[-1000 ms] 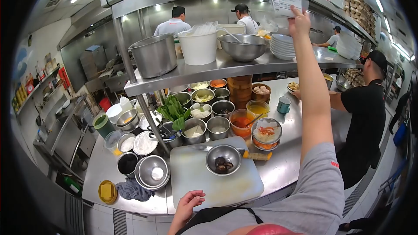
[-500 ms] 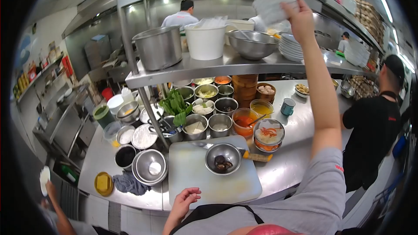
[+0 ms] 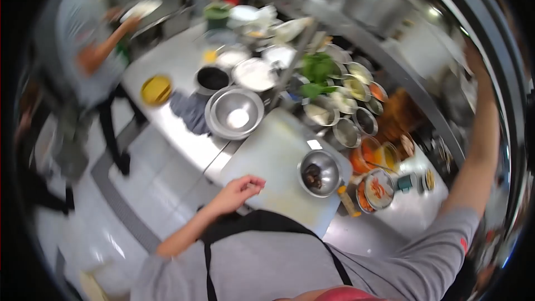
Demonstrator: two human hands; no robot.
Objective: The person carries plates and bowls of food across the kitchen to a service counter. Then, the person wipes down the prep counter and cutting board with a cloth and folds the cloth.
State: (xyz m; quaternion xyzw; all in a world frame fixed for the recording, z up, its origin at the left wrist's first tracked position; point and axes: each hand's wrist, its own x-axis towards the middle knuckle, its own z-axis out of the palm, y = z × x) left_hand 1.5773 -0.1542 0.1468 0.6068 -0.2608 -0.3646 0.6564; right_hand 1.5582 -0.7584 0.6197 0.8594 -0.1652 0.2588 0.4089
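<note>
My left hand (image 3: 242, 194) is over the near left edge of a white cutting board (image 3: 262, 153), its fingers loosely curled and apart with nothing held. A small steel bowl (image 3: 332, 180) stands on the board, holding dark brown pieces (image 3: 313, 176). Beside it lies a yellow handle (image 3: 349, 202), which belongs to a knife. My right arm reaches up to the overhead shelf at the far right. There my right hand (image 3: 473, 54) is smeared by motion, so its fingers and anything in them cannot be made out.
Stacked steel bowls (image 3: 238, 107), a grey cloth (image 3: 191, 112) and a yellow-filled dish (image 3: 156, 90) sit left of the board. Several ingredient tubs, leafy greens (image 3: 319, 71) and a teal mug (image 3: 406, 182) stand behind. A co-worker (image 3: 92, 44) holds a white plate (image 3: 142, 9) at upper left.
The view has swung left and tilted. My right hand, earlier raised with a pale plastic-looking stack, is now blurred by the shelf. At left, the co-worker with the plate has come further into view.
</note>
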